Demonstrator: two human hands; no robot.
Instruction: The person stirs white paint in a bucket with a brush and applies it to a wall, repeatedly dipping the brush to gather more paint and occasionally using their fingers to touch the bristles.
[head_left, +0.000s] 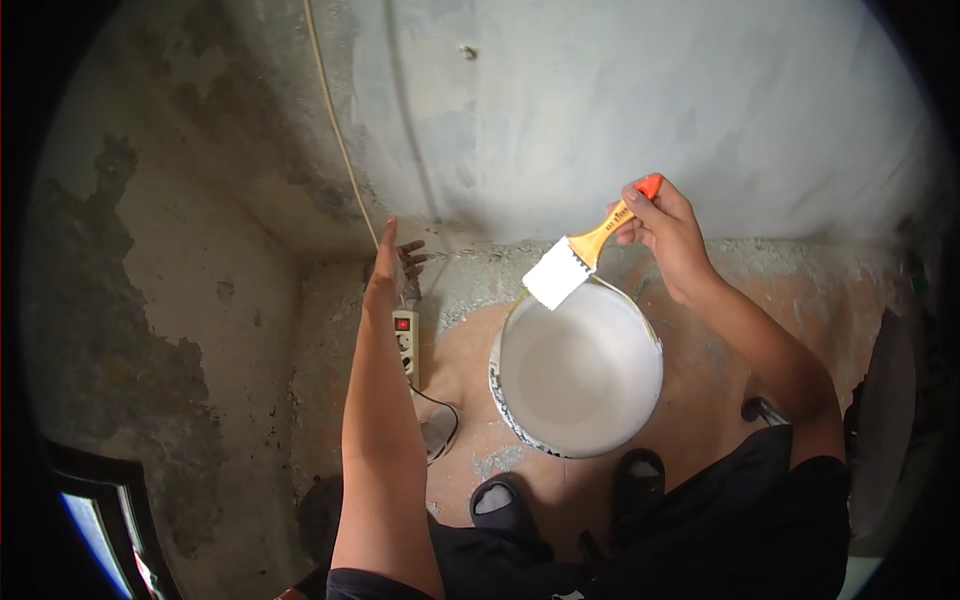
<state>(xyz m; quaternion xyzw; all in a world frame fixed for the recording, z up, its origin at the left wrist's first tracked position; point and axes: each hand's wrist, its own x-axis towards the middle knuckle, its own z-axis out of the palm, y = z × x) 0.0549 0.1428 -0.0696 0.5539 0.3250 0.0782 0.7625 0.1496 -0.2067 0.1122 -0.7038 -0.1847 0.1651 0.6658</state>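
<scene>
My right hand (pixel 668 235) grips a paintbrush (pixel 595 243) by its yellow handle, near the red end. White paint coats the bristles, which hang over the far rim of a round bucket (pixel 645 370). Inside the bucket is pale, whitish paint, and a wire handle rests along its far side. Fingers apart and pointing away from me, my left hand (pixel 393 262) is raised by the wall corner, close to a pale cable (pixel 335 120). Just below that hand lies a white power strip (pixel 404 345) with a lit red switch.
A painted wall (pixel 640 110) stands ahead, with a peeling, stained wall (pixel 200 260) on the left. Paint flecks cover the reddish floor (pixel 465 385). A black cord (pixel 455 425) curls beside the bucket. My sandalled feet (pixel 497 500) are close to the bucket's near side.
</scene>
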